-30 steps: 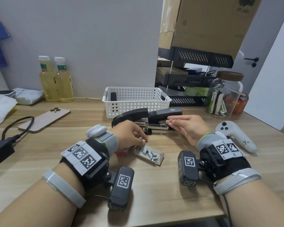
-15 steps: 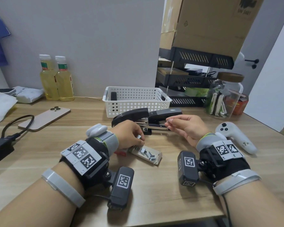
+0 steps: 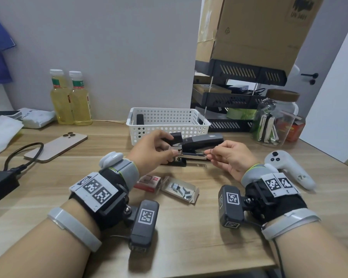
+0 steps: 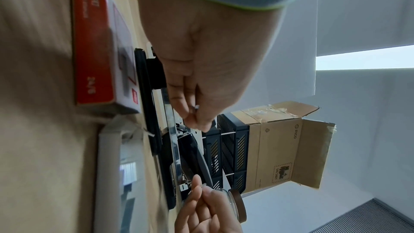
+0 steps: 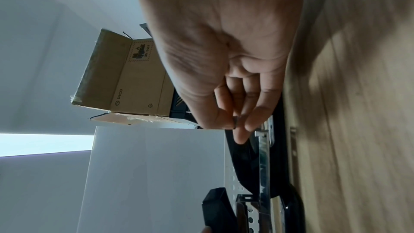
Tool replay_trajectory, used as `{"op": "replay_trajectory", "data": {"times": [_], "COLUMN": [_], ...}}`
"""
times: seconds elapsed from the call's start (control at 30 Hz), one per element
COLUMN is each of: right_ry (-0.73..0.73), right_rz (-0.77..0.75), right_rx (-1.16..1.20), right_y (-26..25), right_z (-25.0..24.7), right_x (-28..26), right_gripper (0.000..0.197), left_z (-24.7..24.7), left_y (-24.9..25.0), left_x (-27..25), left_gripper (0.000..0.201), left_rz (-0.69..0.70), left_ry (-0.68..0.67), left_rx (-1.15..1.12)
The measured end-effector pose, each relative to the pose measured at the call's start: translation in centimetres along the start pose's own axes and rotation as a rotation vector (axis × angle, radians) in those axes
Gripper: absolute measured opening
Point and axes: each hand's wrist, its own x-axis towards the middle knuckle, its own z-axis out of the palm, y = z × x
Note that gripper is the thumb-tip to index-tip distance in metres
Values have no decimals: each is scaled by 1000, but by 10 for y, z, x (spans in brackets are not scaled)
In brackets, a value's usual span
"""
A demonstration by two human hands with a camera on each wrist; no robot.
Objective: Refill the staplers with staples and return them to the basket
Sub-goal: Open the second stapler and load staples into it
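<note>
A black stapler (image 3: 201, 142) lies with its lid raised in front of the white basket (image 3: 169, 117), its metal magazine (image 3: 191, 156) exposed. My left hand (image 3: 172, 149) is at the stapler's rear end. Its thumb and forefinger pinch a short strip of staples (image 4: 197, 107), and its upper fingers touch the black rear block. My right hand (image 3: 210, 153) pinches another small staple piece (image 5: 235, 121) at the magazine's front end. An open tray of loose staples (image 3: 181, 189) and a red staple box (image 3: 149, 182) lie near me. A dark object (image 3: 140, 119) stands inside the basket.
A phone (image 3: 56, 146), a cable with a black adapter (image 3: 0, 183) and two bottles (image 3: 70, 99) occupy the left. On the right are a white controller (image 3: 287, 169), a glass jar (image 3: 275, 119) and a black tray rack (image 3: 239, 97) under a cardboard box (image 3: 259, 27).
My left hand lifted from the staple tray up to the stapler's rear, carrying a staple strip. My right hand stayed at the stapler's front end, still pinching.
</note>
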Motion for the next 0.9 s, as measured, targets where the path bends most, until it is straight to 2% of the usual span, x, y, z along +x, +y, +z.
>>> {"op": "replay_trajectory", "data": {"times": [0.13,0.23,0.4,0.7,0.9], "right_ry": [51,55,24,-11,-68], "right_rz": [34,56,74,30,7], "right_rx": [11,26,12,-37,-25], "right_y": [1,2,3,5,6], "right_z": [-1,-2,-2,-4,0], "right_x": [1,2,2,5,2], "right_gripper": [23,25,27,31,21], "left_z": [-1,-3,-7,-17,-24], "left_y": [-1,-5,-6,1,4], "left_x": [2,4,3,2,2], "left_gripper": [66,83,74,65,52], "left_rz": [-46,-146,-265,-278,-325], "left_ry": [45,23,-29,-24,3], "left_rx": [-153,-184,-257,-526,-618]}}
